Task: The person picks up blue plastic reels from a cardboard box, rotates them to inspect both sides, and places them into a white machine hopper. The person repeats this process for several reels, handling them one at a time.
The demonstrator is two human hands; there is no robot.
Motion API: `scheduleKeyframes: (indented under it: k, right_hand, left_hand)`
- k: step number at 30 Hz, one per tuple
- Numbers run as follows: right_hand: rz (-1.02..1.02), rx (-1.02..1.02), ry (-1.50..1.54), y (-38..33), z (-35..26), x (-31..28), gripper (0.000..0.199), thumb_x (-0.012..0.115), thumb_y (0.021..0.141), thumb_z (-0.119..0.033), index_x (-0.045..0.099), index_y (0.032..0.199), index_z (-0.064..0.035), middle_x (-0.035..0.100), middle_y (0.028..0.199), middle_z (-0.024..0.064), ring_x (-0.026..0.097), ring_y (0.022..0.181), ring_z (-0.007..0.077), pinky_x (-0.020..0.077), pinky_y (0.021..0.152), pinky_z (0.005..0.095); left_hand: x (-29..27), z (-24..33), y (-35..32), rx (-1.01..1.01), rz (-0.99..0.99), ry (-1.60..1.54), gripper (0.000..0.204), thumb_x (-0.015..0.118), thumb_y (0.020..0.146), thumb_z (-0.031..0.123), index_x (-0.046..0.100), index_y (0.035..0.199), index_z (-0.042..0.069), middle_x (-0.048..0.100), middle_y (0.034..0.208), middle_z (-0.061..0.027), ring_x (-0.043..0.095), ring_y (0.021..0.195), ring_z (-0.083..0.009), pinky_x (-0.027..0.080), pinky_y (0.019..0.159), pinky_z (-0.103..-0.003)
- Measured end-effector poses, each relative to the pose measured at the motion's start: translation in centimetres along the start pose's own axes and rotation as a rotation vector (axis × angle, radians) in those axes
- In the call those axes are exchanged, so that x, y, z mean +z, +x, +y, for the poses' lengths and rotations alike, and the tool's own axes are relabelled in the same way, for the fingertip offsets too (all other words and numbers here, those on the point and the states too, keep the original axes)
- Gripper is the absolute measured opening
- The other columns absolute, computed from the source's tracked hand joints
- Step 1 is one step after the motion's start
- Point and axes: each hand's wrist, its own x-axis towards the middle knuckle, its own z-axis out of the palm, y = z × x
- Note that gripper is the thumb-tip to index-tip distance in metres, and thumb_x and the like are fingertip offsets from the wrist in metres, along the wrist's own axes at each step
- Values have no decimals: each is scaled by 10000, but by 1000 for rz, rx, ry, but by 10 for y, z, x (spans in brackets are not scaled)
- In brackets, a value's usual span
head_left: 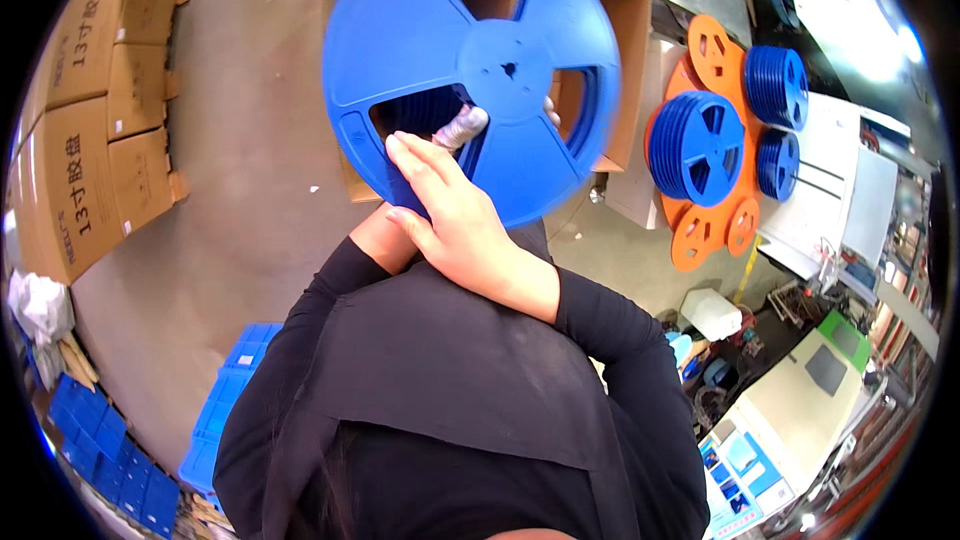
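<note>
Fingers of the right hand (455, 225) lie flat against the near face of the blue reel (470, 75), which stands upright beyond it; the left hand's (375, 240) grip cannot be told.

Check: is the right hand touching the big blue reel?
Touching. The head view shows the right hand flat on the blue reel, its fingers overlapping the lower rim by a cut-out.
</note>
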Motion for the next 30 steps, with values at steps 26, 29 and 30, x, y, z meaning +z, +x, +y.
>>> scheduleKeyframes:
  k: [26, 29, 30]
  right_hand:
    - [-29, -889, 937, 39, -100, -138, 383, 541, 833, -88, 579, 1183, -240, 459, 551, -39, 393, 387, 74, 319, 398, 220]
    - [-34, -893, 945, 42, -101, -138, 370, 526, 813, -39, 628, 1127, -206, 447, 536, -44, 374, 377, 66, 304, 385, 211]
    - [-36, -890, 945, 41, -102, -139, 368, 520, 807, -23, 645, 1108, -194, 442, 531, -46, 367, 374, 63, 298, 380, 208]
  left_hand:
    - [-50, 18, -32, -47, 4, -396, 813, 577, 781, 632, 451, 1310, 28, 546, 1198, -150, 505, 1214, -307, 348, 1107, -448]
    - [-49, 24, -31, -23, 19, -377, 808, 580, 793, 611, 437, 1323, 18, 532, 1208, -140, 511, 1207, -298, 345, 1113, -442]
    - [-49, 22, -31, 12, 17, -383, 809, 583, 796, 605, 431, 1328, 15, 528, 1214, -139, 513, 1205, -296, 344, 1114, -441]
